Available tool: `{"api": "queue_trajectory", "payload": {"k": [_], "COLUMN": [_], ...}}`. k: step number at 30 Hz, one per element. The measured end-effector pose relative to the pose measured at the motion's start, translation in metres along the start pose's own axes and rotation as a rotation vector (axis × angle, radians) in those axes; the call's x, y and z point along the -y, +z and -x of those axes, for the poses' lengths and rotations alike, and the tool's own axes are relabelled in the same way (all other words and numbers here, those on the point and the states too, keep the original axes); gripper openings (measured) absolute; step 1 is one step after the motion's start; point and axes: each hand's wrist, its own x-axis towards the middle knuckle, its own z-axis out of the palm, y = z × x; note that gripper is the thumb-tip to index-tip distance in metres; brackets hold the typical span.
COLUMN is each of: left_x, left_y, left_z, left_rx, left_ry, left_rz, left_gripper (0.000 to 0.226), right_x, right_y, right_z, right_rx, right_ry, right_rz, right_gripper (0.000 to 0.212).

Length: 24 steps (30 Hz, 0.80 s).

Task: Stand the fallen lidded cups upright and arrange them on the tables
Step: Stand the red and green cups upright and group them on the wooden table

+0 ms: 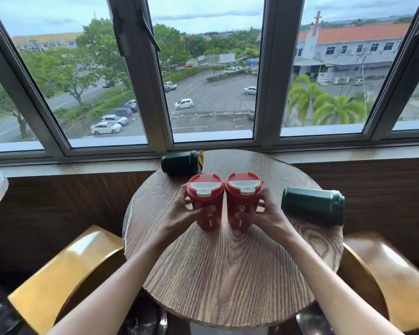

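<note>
- Two red lidded cups, left red cup [205,201] and right red cup [242,200], upright side by side near the middle of the round wooden desk [228,269], rims touching or nearly so; probably being paired as a neat set.
- Left hand [179,211] wrapped round the left red cup, thumb across its front; grip closed on it.
- Right hand [266,215] likewise closed round the right red cup.
- Bases seemingly on the wood, though impossible to tell for certain.
- Two dark green cups on their sides, untouched: far green cup [182,162] at the window edge, near green cup [312,205] just beside the right hand.
- Likely next to be righted.
</note>
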Motion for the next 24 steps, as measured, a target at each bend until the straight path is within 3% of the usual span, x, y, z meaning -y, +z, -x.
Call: {"api": "queue_trajectory", "payload": {"k": [4, 8, 10, 14, 16, 20, 24], "left_x": [-0.002, 0.001, 0.002, -0.006, -0.011, -0.01, -0.001], "left_y": [-0.001, -0.004, -0.006, -0.009, -0.013, -0.027, -0.052], "left_z": [0.0, 0.004, 0.004, -0.006, -0.015, -0.044, -0.09], "left_rx": [0.018, 0.065, 0.007, -0.199, -0.271, -0.426, -0.377], "left_ry": [-0.004, 0.018, 0.027, 0.044, 0.056, 0.096, 0.13], "left_rz": [-0.013, 0.023, 0.047, 0.053, 0.033, -0.071, -0.237], "left_gripper": [0.082, 0.111, 0.105, 0.099, 0.084, 0.028, 0.021], "right_x": [0.001, 0.0, 0.005, 0.03, 0.043, 0.073, 0.1], "right_y": [-0.001, -0.016, -0.026, -0.031, -0.027, -0.012, 0.011], "right_z": [0.001, 0.002, 0.005, 0.008, 0.004, -0.001, -0.007], "right_rx": [0.038, 0.176, 0.226, 0.111, -0.047, -0.265, -0.285], "right_ry": [0.011, 0.023, 0.005, -0.069, -0.157, -0.356, -0.404], "right_rz": [0.008, 0.014, -0.051, -0.057, 0.068, 0.345, 0.54], "right_gripper": [0.074, 0.085, 0.091, 0.066, 0.049, 0.033, 0.031]}}
